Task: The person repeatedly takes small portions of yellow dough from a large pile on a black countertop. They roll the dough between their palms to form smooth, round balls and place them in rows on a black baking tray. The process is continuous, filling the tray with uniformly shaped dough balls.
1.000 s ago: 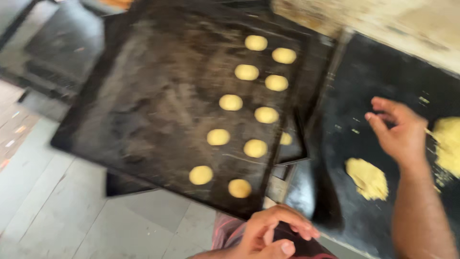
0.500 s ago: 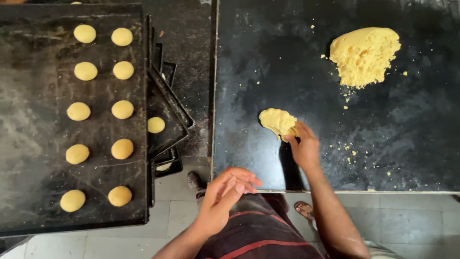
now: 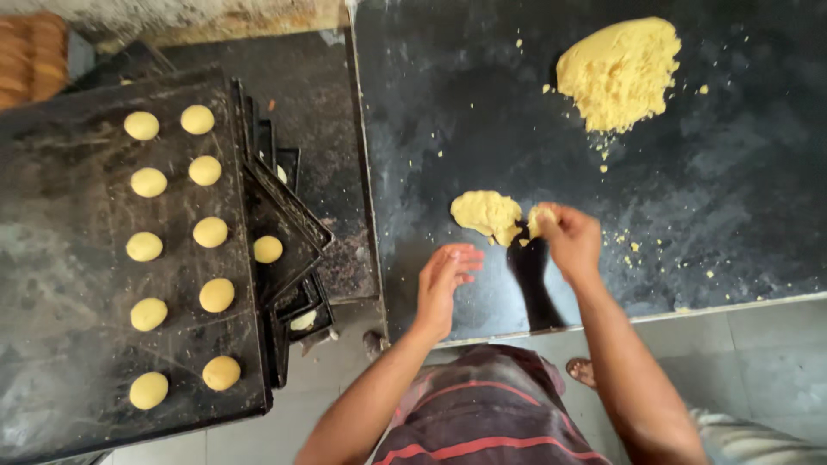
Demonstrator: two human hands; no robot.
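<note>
- Dough lump [image 3: 485, 213], pale yellow and crumbly, lies on our dark slab [image 3: 732, 198]; soft, we judge, best pinched at its edge.
- Our right hand [image 3: 570, 241] pinches a small piece, seemingly torn from it; our left hand [image 3: 442, 280] hovers open, empty.
- Dough balls [image 3: 211, 232] line the tray [image 3: 69, 258].

Head view, steeply down; close overhead
</note>
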